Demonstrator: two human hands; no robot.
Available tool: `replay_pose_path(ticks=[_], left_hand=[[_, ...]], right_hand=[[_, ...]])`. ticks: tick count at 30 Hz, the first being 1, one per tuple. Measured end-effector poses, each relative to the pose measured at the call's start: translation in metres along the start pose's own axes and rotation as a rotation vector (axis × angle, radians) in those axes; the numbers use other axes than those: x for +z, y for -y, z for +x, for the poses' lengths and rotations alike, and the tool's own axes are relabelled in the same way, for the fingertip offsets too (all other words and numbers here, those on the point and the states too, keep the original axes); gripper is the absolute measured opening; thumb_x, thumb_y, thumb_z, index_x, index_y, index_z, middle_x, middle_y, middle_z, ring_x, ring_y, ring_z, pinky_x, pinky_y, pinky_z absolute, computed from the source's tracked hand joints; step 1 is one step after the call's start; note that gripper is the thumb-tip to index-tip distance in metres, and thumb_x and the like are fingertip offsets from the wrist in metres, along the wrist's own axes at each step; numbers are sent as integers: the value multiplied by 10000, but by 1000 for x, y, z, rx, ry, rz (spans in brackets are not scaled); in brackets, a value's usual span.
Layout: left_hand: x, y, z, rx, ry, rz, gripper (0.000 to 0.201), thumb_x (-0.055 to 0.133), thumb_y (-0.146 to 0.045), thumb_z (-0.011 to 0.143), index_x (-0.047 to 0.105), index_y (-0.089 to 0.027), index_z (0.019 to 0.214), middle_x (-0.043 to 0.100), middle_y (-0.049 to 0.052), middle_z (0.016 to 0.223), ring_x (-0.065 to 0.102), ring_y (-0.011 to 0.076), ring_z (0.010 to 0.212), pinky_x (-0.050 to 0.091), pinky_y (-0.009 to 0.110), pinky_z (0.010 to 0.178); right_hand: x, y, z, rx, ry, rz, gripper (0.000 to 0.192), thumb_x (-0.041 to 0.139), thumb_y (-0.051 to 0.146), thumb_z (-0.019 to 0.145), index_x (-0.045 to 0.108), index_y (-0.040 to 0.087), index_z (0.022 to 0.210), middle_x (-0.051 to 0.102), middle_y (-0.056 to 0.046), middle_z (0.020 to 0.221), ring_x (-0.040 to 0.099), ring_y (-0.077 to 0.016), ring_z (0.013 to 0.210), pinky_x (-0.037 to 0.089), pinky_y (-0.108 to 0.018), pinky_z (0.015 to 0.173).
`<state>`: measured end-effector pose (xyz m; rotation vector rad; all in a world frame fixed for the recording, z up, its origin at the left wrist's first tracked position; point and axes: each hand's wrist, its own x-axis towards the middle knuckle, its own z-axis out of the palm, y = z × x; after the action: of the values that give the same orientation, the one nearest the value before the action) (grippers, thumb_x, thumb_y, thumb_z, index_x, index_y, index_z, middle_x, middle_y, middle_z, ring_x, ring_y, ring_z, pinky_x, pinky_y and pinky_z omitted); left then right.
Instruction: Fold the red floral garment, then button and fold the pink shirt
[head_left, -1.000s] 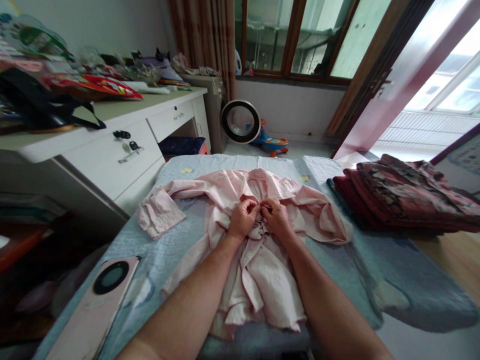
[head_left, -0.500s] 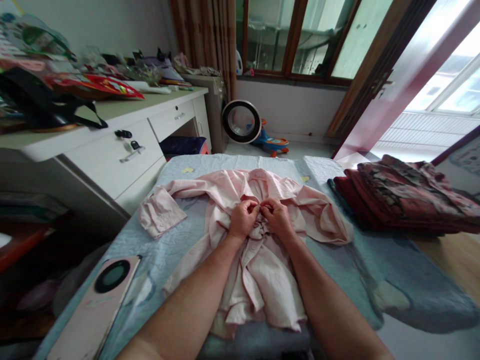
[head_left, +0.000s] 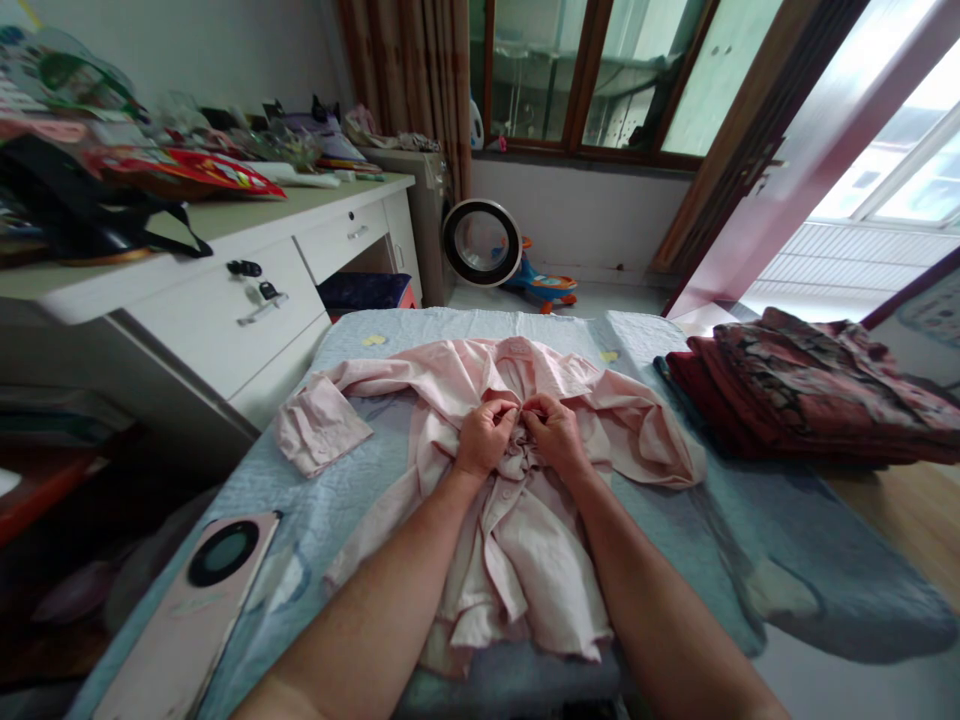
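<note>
A pale pink button-up shirt [head_left: 547, 560] lies front side up, its collar at the far end and its sleeves spread to both sides. Just below the collar, my left hand [head_left: 486, 435] pinches the front edge of the shirt. My right hand [head_left: 553, 430] pinches the cloth right beside it, the fingertips of both hands almost meeting. Whatever small part sits between the fingertips, perhaps a button, is hidden. Fabric bunches under the hands, and a button shows on the placket lower down. The left sleeve end is folded over on itself.
A light blue cloth [head_left: 660, 550] covers the table. At the right stands a stack of folded dark red and patterned clothes [head_left: 810, 390]. A pink phone-shaped thing [head_left: 180, 620] with a round black camera ring lies front left. Beyond are a cluttered white desk [head_left: 262, 270] and a ride-on toy [head_left: 544, 285].
Both hands stay almost in place at the shirt front, with only slight finger movement. The shirt lies as before.
</note>
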<state>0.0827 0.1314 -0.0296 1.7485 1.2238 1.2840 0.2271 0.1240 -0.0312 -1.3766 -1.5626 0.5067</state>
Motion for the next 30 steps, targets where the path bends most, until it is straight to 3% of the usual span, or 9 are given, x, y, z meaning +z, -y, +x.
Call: replay_pose_path(ticks=[11,19,30], left_hand=[[-1,4,4,-76,75,-108,123,584,-234,845,691,-179,872,705,5,740,629,115,557,491,204,548],[-1,8,5,-180,136,-273,104,642,-247,799,669,-172,867,698,5,743,620,115,553,497,202,507],[1,6,2,41,30,77,67,657,-157,822,687,-179,877,714,43,898,667,155,814,524,254,759]], right_hand=[[0,3,0,26,5,22,140,562,306,772,662,208,776,659,10,705,574,-145,642,420,-228,602],[-1,2,0,20,18,0,145,551,292,767,671,213,786,669,9,707,572,-146,638,415,-227,594],[-2,2,1,-3,43,-13,159,514,264,766,659,216,812,675,1,746,590,-153,670,449,-239,639]])
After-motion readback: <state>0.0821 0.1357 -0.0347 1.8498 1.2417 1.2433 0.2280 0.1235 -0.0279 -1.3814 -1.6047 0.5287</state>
